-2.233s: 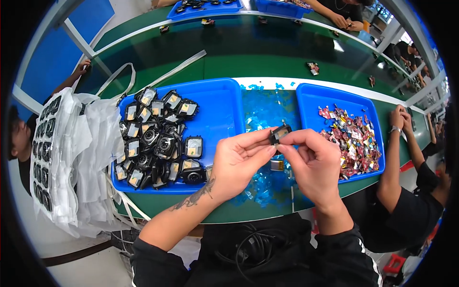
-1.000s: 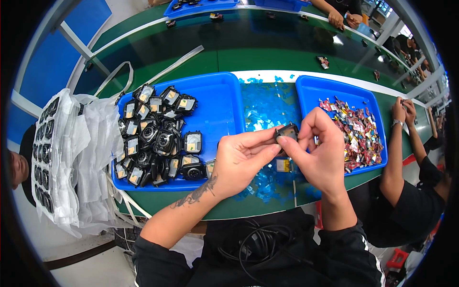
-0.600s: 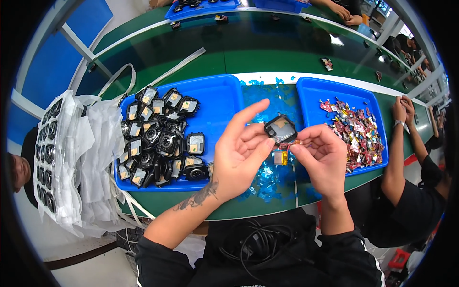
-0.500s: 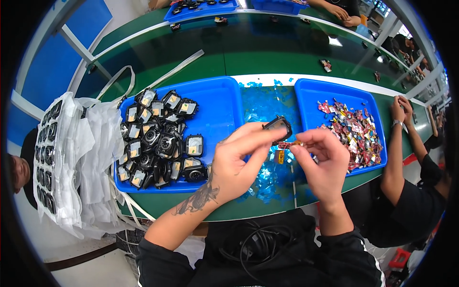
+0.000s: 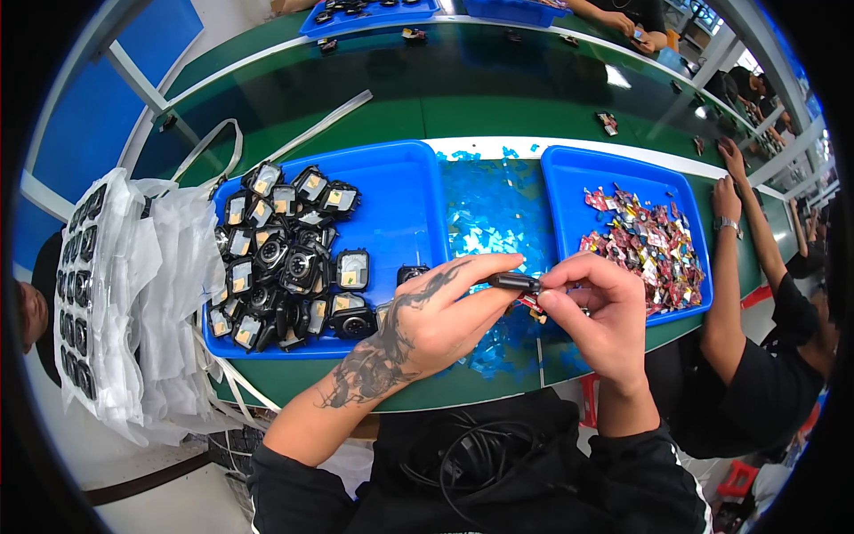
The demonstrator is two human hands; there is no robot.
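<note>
A black smartwatch case (image 5: pixel 511 280), turned edge-on, is held between the fingers of my left hand (image 5: pixel 445 316). My right hand (image 5: pixel 600 311) closes thumb and forefinger at the right end of this case. Just below the pinch, a bit of a small red circuit board (image 5: pixel 531 305) shows; how it joins the case is hidden by my fingers. To the left, a heap of black smartwatch cases (image 5: pixel 298 262) fills much of a blue tray (image 5: pixel 391 200). On the right, small red circuit boards (image 5: pixel 645 254) are piled in a second blue tray (image 5: pixel 567 200).
Blue film scraps (image 5: pixel 489 218) litter the green table between the trays. Stacked white packing sheets (image 5: pixel 178 285) stand at the left, with watch cases in a clear tray (image 5: pixel 80 285). Beyond runs a dark green belt (image 5: pixel 498 84) with scattered boards. A co-worker's arms (image 5: pixel 734 258) are at the right.
The watch case has turned from face-up to edge-on, and my left hand has rolled over it. My right fingers have come up against its end. A co-worker's hand at the right has reached forward.
</note>
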